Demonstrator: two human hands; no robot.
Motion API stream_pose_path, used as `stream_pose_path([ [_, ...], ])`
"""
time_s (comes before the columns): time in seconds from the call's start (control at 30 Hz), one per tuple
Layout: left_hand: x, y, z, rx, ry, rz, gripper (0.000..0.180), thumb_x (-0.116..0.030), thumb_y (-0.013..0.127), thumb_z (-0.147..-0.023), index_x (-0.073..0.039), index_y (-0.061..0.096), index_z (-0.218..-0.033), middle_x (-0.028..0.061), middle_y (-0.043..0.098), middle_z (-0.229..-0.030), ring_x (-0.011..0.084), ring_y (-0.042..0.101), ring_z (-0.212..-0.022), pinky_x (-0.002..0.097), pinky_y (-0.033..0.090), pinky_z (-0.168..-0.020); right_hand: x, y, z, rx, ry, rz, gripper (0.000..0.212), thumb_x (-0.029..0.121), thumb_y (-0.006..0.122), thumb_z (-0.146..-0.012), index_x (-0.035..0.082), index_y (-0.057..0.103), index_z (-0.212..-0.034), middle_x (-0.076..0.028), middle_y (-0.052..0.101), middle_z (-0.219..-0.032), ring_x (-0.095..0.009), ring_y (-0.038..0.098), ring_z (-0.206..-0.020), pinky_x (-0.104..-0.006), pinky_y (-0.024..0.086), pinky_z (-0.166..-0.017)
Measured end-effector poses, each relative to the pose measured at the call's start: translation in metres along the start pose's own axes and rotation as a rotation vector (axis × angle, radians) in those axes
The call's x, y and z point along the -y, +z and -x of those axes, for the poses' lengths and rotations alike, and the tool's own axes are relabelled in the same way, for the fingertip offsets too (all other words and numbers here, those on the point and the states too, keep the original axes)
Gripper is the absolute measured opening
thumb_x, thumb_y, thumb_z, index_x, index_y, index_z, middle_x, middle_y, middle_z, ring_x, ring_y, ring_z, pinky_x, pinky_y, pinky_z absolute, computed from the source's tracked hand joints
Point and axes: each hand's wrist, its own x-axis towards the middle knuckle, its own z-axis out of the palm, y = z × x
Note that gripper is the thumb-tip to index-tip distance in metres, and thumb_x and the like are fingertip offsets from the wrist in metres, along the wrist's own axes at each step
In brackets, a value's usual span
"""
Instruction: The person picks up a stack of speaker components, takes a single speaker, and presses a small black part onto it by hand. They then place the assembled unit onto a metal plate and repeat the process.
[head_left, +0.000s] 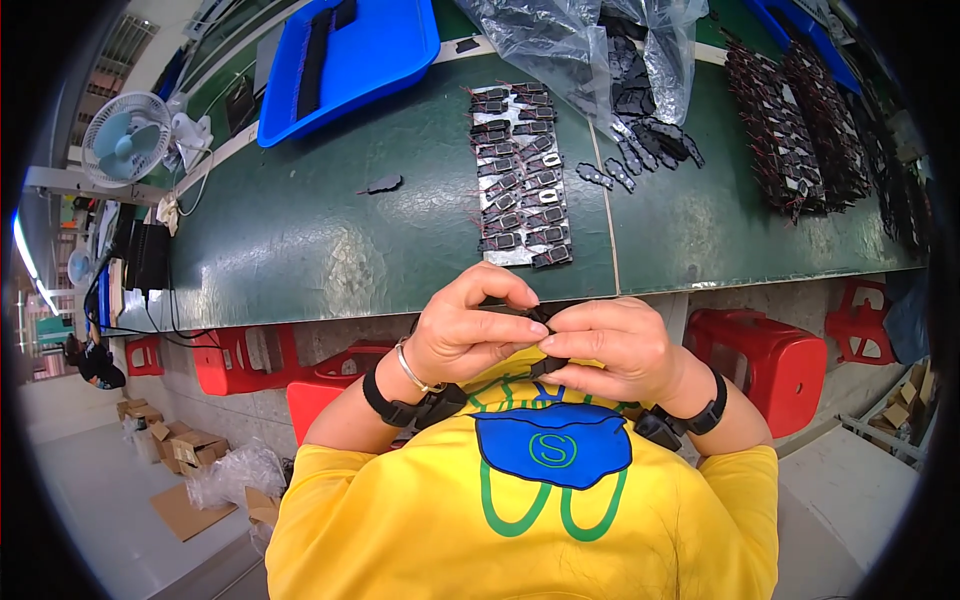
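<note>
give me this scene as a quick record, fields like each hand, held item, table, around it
left hand: fingertips pinched on a small black part
right hand: fingertips on the same part
held item: mostly hidden by the fingers, exact shape unclear
table: green, beyond the hands
table centre: two columns of wired black pieces
table far side: blue tray at left, clear plastic bag right of it
around: red stools, white fan

Head camera: left fisheye, on the person's head, upright
Facing: down over left hand (462, 326) and right hand (628, 346), forward across table (390, 240)
Range: shirt (600, 520) near, fan (126, 140) far
</note>
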Motion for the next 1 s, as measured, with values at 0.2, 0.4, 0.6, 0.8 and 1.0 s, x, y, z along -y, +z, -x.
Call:
stream_pose_path([
  [0.2, -0.003, 0.000, 0.003, -0.022, -0.056, 0.128, 0.022, 0.000, 0.073, -0.070, -0.006, 0.068, -0.091, 0.0136, 0.057, -0.103, 0.0227, 0.056, -0.087, 0.0301, 0.046, -0.073, 0.000, -0.001, 0.000, 0.007, -0.027, 0.026, 0.030, 0.014, 0.080, -0.062, 0.004, 0.065, -0.087, -0.012, 0.063, -0.084, -0.023, 0.063, -0.064, -0.0292, 0.049, -0.053],
  [0.4, -0.004, -0.004, 0.002, 0.016, -0.061, 0.128, 0.020, -0.002, 0.070, -0.072, -0.002, 0.066, -0.092, 0.0148, 0.058, -0.102, 0.0218, 0.057, -0.087, 0.0291, 0.046, -0.073, 0.000, 0.000, -0.001, 0.010, -0.055, 0.043, 0.030, 0.015, 0.079, -0.064, 0.003, 0.065, -0.087, -0.012, 0.063, -0.083, -0.024, 0.062, -0.065, -0.0296, 0.049, -0.053],
  [0.6, -0.008, -0.004, 0.000, -0.009, -0.059, 0.072, 0.018, 0.000, 0.069, -0.073, -0.001, 0.064, -0.090, 0.0155, 0.060, -0.098, 0.0212, 0.058, -0.085, 0.0283, 0.047, -0.073, -0.001, 0.001, 0.000, 0.026, -0.058, 0.066, 0.029, 0.014, 0.078, -0.064, 0.003, 0.065, -0.087, -0.012, 0.063, -0.084, -0.024, 0.062, -0.065, -0.0302, 0.050, -0.053],
  [0.8, -0.009, -0.001, 0.006, -0.068, -0.203, 0.164, 0.018, 0.002, 0.067, -0.076, 0.002, 0.061, -0.092, 0.0166, 0.062, -0.097, 0.0231, 0.062, -0.087, 0.0293, 0.051, -0.073, -0.001, 0.000, 0.000, 0.022, -0.052, 0.072, 0.029, 0.013, 0.078, -0.064, 0.003, 0.064, -0.087, -0.012, 0.062, -0.084, -0.024, 0.062, -0.065, -0.0303, 0.050, -0.053],
  [1.0, -0.004, 0.004, 0.011, -0.130, -0.276, 0.327, 0.021, 0.002, 0.063, -0.080, 0.004, 0.057, -0.100, 0.0171, 0.062, -0.097, 0.0222, 0.063, -0.089, 0.0297, 0.053, -0.073, 0.000, 0.000, -0.003, 0.025, -0.054, 0.074, 0.030, 0.013, 0.079, -0.064, 0.002, 0.064, -0.088, -0.011, 0.062, -0.084, -0.024, 0.061, -0.063, -0.0301, 0.049, -0.052],
])
